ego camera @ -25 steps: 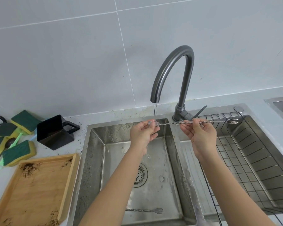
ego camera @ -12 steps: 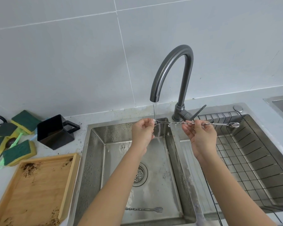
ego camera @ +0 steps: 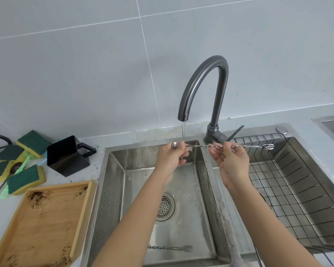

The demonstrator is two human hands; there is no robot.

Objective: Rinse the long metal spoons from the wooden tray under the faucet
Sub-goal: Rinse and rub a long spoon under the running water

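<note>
I hold a long twisted metal spoon level under the dark curved faucet. A thin stream of water runs onto its stem near the bowl. My left hand pinches the bowl end, and the bowl peeks out left of my fingers. My right hand grips the stem's middle, with the forked end reaching right over the wire rack. A second long spoon lies on the floor of the left sink basin, near its front wall. The wooden tray sits on the counter at lower left, holding only brown crumbs.
A black cup stands on the counter behind the tray. Several green and yellow sponges lie at far left. A wire rack fills the right basin. The drain strainer sits in the left basin's floor.
The spoon has slid left through the water stream, so its bowl now shows beyond my left fingers. Both hands stay at about the same height.
</note>
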